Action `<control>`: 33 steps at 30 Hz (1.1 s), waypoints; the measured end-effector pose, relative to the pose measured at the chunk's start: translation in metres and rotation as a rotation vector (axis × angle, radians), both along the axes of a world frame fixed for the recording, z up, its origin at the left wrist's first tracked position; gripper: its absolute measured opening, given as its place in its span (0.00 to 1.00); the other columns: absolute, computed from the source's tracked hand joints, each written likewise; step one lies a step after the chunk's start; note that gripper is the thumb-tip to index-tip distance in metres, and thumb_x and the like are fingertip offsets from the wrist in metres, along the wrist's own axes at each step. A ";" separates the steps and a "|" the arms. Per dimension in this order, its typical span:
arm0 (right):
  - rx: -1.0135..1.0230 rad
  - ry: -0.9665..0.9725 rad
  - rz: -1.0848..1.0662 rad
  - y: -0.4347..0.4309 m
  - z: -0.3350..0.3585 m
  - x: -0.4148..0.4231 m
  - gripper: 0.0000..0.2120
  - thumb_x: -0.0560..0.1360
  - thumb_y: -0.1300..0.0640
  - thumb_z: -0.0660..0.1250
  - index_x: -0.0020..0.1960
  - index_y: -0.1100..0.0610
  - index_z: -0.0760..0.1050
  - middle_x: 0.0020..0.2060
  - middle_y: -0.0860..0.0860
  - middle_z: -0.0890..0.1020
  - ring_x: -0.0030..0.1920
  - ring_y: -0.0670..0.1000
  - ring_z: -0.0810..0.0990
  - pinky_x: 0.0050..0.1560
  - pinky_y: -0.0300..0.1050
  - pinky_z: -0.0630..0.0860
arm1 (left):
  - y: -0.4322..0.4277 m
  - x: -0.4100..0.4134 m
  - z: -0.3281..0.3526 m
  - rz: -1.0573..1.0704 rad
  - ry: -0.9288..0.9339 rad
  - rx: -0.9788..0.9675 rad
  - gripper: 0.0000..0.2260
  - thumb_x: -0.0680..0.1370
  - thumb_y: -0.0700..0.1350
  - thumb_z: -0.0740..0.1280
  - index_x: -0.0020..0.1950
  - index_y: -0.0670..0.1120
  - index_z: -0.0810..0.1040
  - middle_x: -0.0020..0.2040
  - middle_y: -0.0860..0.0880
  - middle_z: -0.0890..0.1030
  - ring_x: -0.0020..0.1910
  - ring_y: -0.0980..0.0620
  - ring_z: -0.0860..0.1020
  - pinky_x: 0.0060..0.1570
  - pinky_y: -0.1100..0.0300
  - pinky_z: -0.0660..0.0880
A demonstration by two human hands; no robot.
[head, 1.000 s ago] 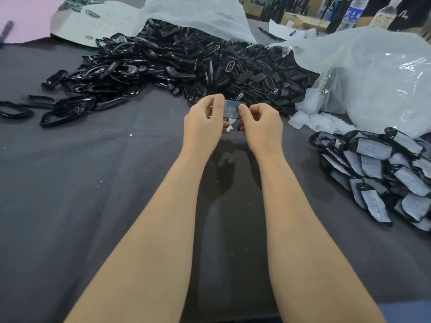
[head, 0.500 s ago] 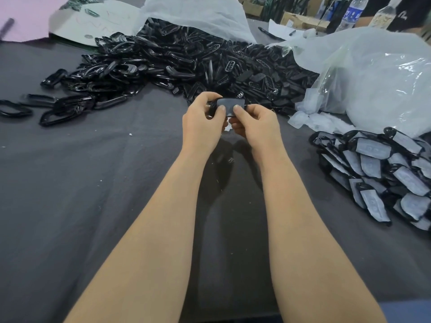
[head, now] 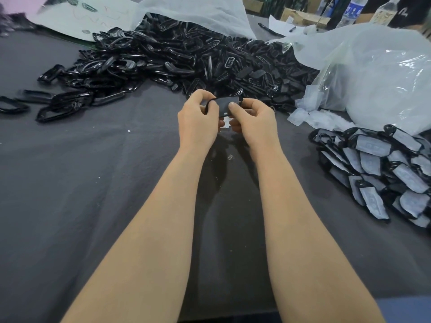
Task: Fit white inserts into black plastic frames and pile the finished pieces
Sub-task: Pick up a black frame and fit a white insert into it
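Note:
My left hand and my right hand hold one black frame between them above the dark cloth, just in front of the big heap. Each hand pinches one end with thumb and fingers; my right thumb lies across the grey panel fitted in it. A large heap of loose black frames spreads across the back. A pile of finished pieces, black frames with white inserts, lies at the right.
A clear plastic bag bulges at the back right, with small white inserts spilling beside it. Another plastic sheet covers the heap's far side. Bottles and boxes stand beyond. A dark grey cloth covers the table.
Both hands have kept the piece in place and turned it: the pale insert face seen earlier now shows as a darker panel, and my thumbs have shifted along it.

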State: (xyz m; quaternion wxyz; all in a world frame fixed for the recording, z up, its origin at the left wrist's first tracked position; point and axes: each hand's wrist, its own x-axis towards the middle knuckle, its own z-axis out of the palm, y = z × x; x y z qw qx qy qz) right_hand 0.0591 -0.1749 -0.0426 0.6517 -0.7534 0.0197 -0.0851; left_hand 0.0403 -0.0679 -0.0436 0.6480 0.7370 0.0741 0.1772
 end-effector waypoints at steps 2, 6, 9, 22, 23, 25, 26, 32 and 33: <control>0.034 0.007 -0.024 0.000 0.001 0.001 0.06 0.77 0.60 0.67 0.53 0.59 0.76 0.40 0.51 0.81 0.32 0.41 0.79 0.35 0.33 0.76 | -0.001 0.000 0.000 -0.005 0.000 0.026 0.05 0.81 0.41 0.61 0.48 0.49 0.73 0.40 0.47 0.82 0.28 0.61 0.80 0.37 0.60 0.80; 0.003 -0.003 -0.052 0.000 0.000 0.002 0.06 0.78 0.62 0.65 0.53 0.63 0.76 0.38 0.52 0.80 0.34 0.44 0.80 0.38 0.37 0.78 | -0.002 0.000 -0.001 -0.017 -0.019 0.063 0.03 0.81 0.42 0.62 0.50 0.49 0.74 0.46 0.45 0.82 0.36 0.56 0.82 0.41 0.61 0.80; 0.010 0.000 -0.062 0.000 -0.001 0.002 0.02 0.78 0.61 0.66 0.48 0.60 0.75 0.37 0.51 0.80 0.33 0.44 0.81 0.38 0.37 0.78 | -0.002 0.000 -0.002 -0.053 -0.016 0.122 0.04 0.80 0.43 0.64 0.53 0.51 0.74 0.48 0.47 0.82 0.44 0.52 0.81 0.46 0.60 0.79; -0.014 -0.038 -0.023 0.003 -0.002 0.001 0.06 0.76 0.64 0.66 0.52 0.60 0.72 0.37 0.51 0.82 0.34 0.45 0.81 0.40 0.38 0.79 | -0.003 -0.002 0.000 -0.054 -0.015 0.113 0.12 0.79 0.42 0.66 0.62 0.48 0.75 0.50 0.50 0.81 0.49 0.54 0.80 0.52 0.61 0.77; -0.010 -0.038 -0.026 0.003 -0.002 0.000 0.06 0.76 0.64 0.66 0.52 0.60 0.72 0.37 0.51 0.81 0.33 0.44 0.81 0.39 0.38 0.79 | -0.003 -0.002 0.000 -0.065 -0.014 0.114 0.13 0.78 0.42 0.67 0.63 0.47 0.75 0.51 0.50 0.82 0.50 0.53 0.80 0.54 0.60 0.77; 0.001 -0.039 -0.016 0.003 -0.002 0.000 0.06 0.76 0.65 0.66 0.53 0.60 0.73 0.38 0.52 0.82 0.34 0.44 0.81 0.39 0.37 0.79 | -0.003 -0.002 0.001 -0.064 -0.009 0.115 0.14 0.78 0.40 0.66 0.64 0.46 0.75 0.53 0.48 0.82 0.52 0.52 0.80 0.56 0.57 0.77; -0.002 -0.041 -0.001 0.003 -0.002 0.000 0.07 0.76 0.65 0.66 0.53 0.61 0.73 0.39 0.53 0.82 0.35 0.45 0.82 0.41 0.39 0.79 | -0.002 -0.001 0.001 -0.054 -0.006 0.111 0.14 0.78 0.39 0.66 0.64 0.46 0.75 0.53 0.48 0.82 0.52 0.52 0.80 0.57 0.56 0.76; -0.034 -0.030 0.031 0.003 -0.003 0.000 0.08 0.76 0.66 0.66 0.54 0.60 0.73 0.42 0.55 0.83 0.41 0.50 0.83 0.50 0.48 0.81 | -0.001 0.000 -0.001 -0.035 0.003 0.101 0.15 0.79 0.38 0.65 0.65 0.47 0.76 0.54 0.48 0.82 0.52 0.52 0.80 0.57 0.56 0.77; -0.027 -0.029 0.028 0.002 -0.002 0.000 0.08 0.76 0.66 0.65 0.54 0.61 0.73 0.41 0.54 0.83 0.39 0.49 0.83 0.48 0.46 0.81 | -0.002 0.001 -0.001 -0.037 0.005 0.102 0.15 0.79 0.38 0.64 0.65 0.47 0.76 0.54 0.48 0.82 0.52 0.52 0.80 0.57 0.56 0.77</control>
